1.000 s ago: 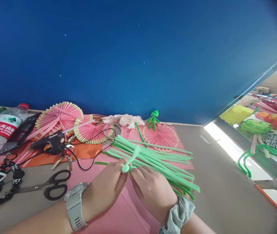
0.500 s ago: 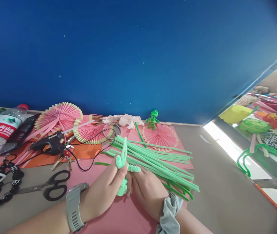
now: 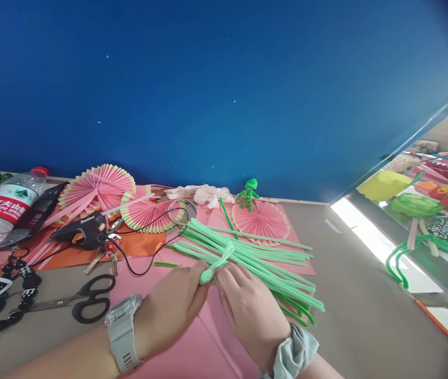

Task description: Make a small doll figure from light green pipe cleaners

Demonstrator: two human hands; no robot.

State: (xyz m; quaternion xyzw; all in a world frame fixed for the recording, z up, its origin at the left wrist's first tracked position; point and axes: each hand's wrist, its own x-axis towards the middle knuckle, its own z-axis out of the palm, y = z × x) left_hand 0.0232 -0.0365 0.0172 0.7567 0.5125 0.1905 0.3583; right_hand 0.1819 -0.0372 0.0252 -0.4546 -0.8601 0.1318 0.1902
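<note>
One left hand (image 3: 172,308), one right hand (image 3: 251,313), close together, pinching coiled mint pipe cleaner (image 3: 206,276); loose bundle (image 3: 279,275) beyond

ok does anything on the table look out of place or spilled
Nothing looks spilled. The keys seem slightly out of place beside the glue gun, being personal items amid craftwork, and the black cord looks untidy, looping loosely across a pink fan.

Greyish table (image 3: 366,300) — scissors (image 3: 71,300), pink paper (image 3: 208,337).

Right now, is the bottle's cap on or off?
On: the red cap sits atop the bottle. How tight, cannot tell.
</note>
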